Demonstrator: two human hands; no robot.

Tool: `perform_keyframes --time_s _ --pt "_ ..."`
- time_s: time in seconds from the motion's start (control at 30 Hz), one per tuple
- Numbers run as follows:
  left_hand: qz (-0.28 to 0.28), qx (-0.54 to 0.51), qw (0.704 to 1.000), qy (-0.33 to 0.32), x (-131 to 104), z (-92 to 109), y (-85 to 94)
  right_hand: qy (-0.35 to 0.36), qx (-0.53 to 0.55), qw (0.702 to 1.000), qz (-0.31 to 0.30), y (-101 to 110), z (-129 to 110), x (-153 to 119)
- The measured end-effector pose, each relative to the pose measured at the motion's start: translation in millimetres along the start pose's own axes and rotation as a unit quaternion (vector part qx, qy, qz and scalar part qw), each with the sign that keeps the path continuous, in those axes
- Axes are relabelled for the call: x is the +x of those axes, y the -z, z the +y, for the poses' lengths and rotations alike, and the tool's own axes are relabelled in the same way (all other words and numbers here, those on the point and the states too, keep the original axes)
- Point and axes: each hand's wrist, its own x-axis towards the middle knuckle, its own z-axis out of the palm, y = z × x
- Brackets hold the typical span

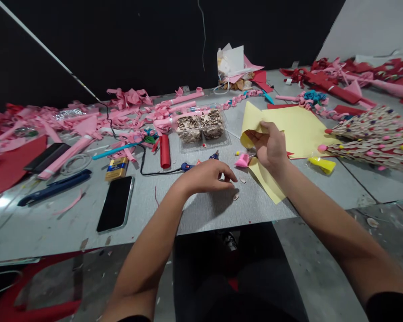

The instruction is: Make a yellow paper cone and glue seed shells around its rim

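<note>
My right hand (271, 145) pinches a piece of yellow paper (251, 117), whose upper part curls over like a cone. A yellow strip (268, 181) hangs below that hand; I cannot tell whether it joins the held piece. Beyond lies a flat yellow sheet (305, 129). My left hand (213, 176) hovers palm down over the table, fingers bent, apart and holding nothing. Behind it, partly hidden, is a blue corded tool (187, 167), perhaps a glue gun. Small pale shell-like pieces (236, 197) and a pink packet (242, 160) lie between my hands.
A clear box (201, 127) of thin brownish pieces stands behind. Left are a phone (116, 203), a navy stapler-like tool (56, 187), a red roll (165, 152) and pink paper scraps (131, 100). Two decorated cones (372, 154) and a yellow packet (322, 165) lie right.
</note>
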Motion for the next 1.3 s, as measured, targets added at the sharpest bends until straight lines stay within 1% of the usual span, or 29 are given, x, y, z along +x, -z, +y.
perform_keyframes --time_s 0.13,0.23,0.33,0.37,0.43,0.57,0.7,0.8,0.87,0.9,1.03,1.17,1.3 --pt "0.063 -0.008 0.998 0.01 -1 -2 4.3 0.015 -0.011 1.0 -0.004 -5 -7 -4" --pt "0.149 -0.036 0.988 0.016 3 -4 2.5 0.032 -0.026 0.998 -0.037 -14 -17 -14" --pt "0.233 -0.093 0.967 0.044 12 -8 -7.5 0.019 -0.031 0.995 -0.092 -23 -27 -27" --pt "0.251 -0.115 0.96 0.051 15 -9 -12.3 0.009 -0.037 0.994 -0.105 -26 -30 -32" --pt "0.265 -0.161 0.949 0.053 22 -12 -22.1 -0.01 -0.057 0.991 -0.121 -30 -34 -38" --pt "0.241 -0.253 0.937 0.019 33 -19 -34.5 -0.025 -0.085 0.987 -0.134 -33 -33 -44" --pt "0.207 -0.298 0.932 0.004 35 -22 -35.2 -0.02 -0.068 0.988 -0.137 -30 -30 -42" --pt "0.214 -0.306 0.928 0.017 33 -23 -34.3 -0.018 -0.068 0.988 -0.137 -28 -30 -40" --pt "0.211 -0.306 0.928 0.017 31 -22 -34.0 -0.021 -0.081 0.987 -0.136 -29 -30 -42" --pt "0.201 -0.303 0.932 0.01 30 -22 -33.7 -0.024 -0.087 0.987 -0.135 -30 -30 -43" --pt "0.139 -0.254 0.957 -0.026 29 -18 -31.9 -0.029 -0.07 0.989 -0.127 -32 -29 -45" --pt "0.114 -0.221 0.968 -0.015 28 -16 -29.0 -0.019 -0.054 0.992 -0.11 -30 -28 -40" --pt "0.054 -0.184 0.982 -0.008 22 -12 -22.2 0.014 -0.077 0.992 -0.099 -25 -29 -28"
